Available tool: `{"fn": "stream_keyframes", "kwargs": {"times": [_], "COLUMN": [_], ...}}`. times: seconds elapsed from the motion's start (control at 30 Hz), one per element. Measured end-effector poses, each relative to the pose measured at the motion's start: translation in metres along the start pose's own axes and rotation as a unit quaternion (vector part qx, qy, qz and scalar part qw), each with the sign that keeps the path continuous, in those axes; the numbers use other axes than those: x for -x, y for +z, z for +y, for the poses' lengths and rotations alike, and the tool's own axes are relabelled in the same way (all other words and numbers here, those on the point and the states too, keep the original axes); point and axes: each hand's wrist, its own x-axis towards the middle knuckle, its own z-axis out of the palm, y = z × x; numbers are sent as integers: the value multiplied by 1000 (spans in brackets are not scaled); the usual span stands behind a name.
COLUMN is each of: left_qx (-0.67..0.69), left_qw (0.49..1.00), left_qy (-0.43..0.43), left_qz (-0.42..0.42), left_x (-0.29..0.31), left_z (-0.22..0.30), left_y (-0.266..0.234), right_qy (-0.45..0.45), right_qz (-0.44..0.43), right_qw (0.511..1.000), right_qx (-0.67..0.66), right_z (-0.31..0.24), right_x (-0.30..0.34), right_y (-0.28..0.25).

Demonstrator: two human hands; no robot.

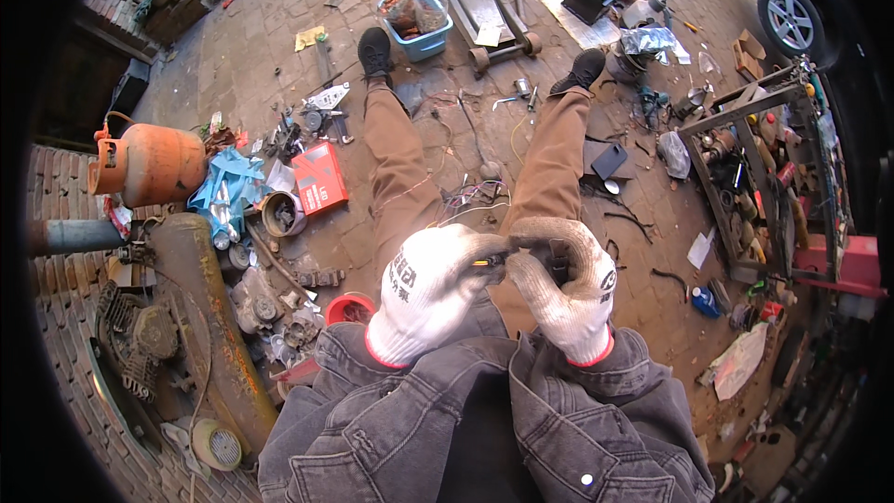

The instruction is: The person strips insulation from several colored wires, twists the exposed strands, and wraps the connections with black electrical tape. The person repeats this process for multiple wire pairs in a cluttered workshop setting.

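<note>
White knit work gloves with greyish fingers and red cuffs cover both my hands, which meet in front of my lap. Thumb and fingers of my left hand [426, 284] are pinched together, and a small thin yellow piece [482, 263] shows between them. My right hand [573, 293] is curled with its fingertips against the left ones. A small black part [559, 259] shows inside that curl; its kind is hidden by the fingers. Beyond the hands, between my stretched-out legs, thin coloured wires [477, 194] lie on the brick floor.
To the left are a red box [319, 177], an orange gas cylinder [158, 166], a long rusty cylinder [209, 317] and a red bucket [349, 305]. Ahead stand a blue basket [424, 45] and a floor jack [480, 5]. A cluttered metal rack [736, 186] and a phone [610, 161] are on the right.
</note>
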Motion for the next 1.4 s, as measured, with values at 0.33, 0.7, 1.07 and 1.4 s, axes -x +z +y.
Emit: {"fn": "stream_keyframes", "kwargs": {"times": [0.33,0.7,1.07,1.4], "left_qx": [-18,-104,-180,-221], "left_qw": [1000,994,981,974], "left_qy": [4,22,22,37], "left_qz": [10,-3,61,27], "left_x": [1,4,7,2], "left_z": [1,-9,-9,-1], "left_y": [2,-9,3,5], "right_qy": [158,195,124,-26], "right_qz": [-51,-75,-61,29], "right_qw": [984,971,990,983], "right_qx": [-65,-117,41,181], "right_z": [0,-8,-6,15], "right_x": [-19,-20,-22,-15], "right_y": [2,-17,-8,9]}}
